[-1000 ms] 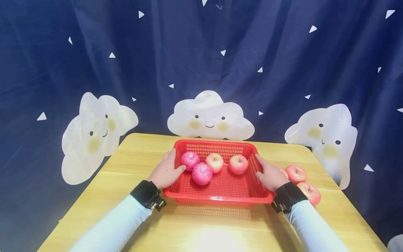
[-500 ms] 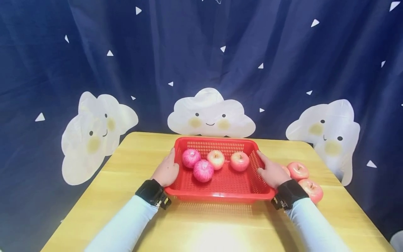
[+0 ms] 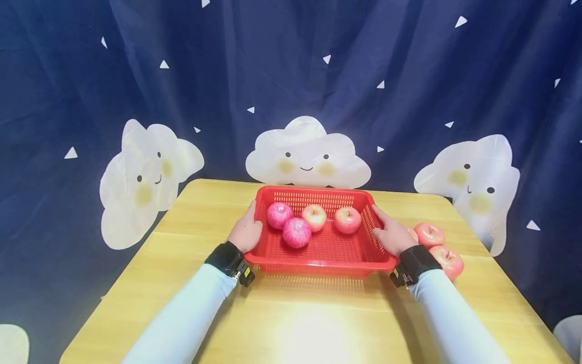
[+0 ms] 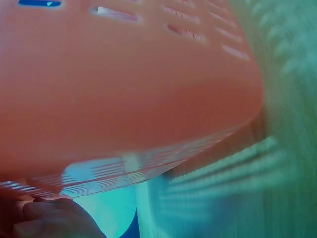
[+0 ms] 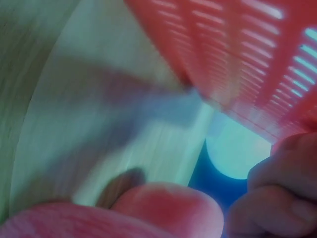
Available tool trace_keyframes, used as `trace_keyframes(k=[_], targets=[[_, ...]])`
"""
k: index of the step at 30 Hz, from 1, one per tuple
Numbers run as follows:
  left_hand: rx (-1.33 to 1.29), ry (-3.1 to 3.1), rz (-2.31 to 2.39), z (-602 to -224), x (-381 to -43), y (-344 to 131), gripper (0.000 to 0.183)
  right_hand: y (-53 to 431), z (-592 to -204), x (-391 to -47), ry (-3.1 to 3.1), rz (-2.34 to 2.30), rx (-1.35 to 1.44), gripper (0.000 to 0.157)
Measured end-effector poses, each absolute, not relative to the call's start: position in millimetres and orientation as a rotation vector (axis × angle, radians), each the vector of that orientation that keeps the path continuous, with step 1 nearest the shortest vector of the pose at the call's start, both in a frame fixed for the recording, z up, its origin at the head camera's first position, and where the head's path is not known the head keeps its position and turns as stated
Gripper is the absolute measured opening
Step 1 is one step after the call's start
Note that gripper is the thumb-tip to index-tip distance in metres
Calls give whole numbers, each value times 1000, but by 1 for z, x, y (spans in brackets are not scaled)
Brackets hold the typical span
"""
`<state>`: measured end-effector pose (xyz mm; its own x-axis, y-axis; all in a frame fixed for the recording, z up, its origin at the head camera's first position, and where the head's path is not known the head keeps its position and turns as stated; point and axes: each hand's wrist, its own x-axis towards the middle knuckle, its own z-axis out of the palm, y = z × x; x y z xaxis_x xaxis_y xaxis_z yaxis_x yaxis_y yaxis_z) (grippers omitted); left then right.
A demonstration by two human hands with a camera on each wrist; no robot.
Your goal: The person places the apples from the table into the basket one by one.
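A red slotted plastic basket (image 3: 320, 265) sits in the middle of the wooden table in the head view; whether its base touches the tabletop I cannot tell. My left hand (image 3: 246, 232) grips its left rim, and my right hand (image 3: 393, 235) holds the right rim. In the right wrist view, curled fingers (image 5: 282, 186) show beside the basket wall. Inside lie two magenta striped onions (image 3: 297, 232) on the left, a pale apple (image 3: 313, 218) beside them and a pinker apple (image 3: 347, 220) to the right.
Outside the basket, right of my right hand, red apples (image 3: 447, 261) (image 3: 429, 235) rest on the table, one partly hidden behind the hand. The wooden table (image 3: 191, 242) ends at a dark blue curtain (image 3: 291, 60) printed with white clouds.
My left hand has shifted along the left rim, and its thumb has drawn back from inside the basket to the rim. The head view has tilted slightly down. The fruit keeps its arrangement.
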<state>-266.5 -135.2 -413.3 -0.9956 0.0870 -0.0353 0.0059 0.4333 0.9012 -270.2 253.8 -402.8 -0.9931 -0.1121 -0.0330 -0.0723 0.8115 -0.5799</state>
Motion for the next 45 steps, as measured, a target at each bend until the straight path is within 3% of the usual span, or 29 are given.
trace_keyframes(k=[19, 26, 32, 45], targets=[[202, 2531, 1686, -411, -269, -137, 65, 252, -408, -269, 2984, -809, -113, 69], [154, 2535, 1699, -412, -266, -136, 67, 260, -403, -266, 3100, -836, -298, 54], [183, 2534, 1725, -410, -269, -133, 67, 287, -391, -261, 3286, -610, -204, 43], [138, 2441, 1818, -415, -266, -137, 68, 319, -401, -242, 3344, -211, -383, 64]])
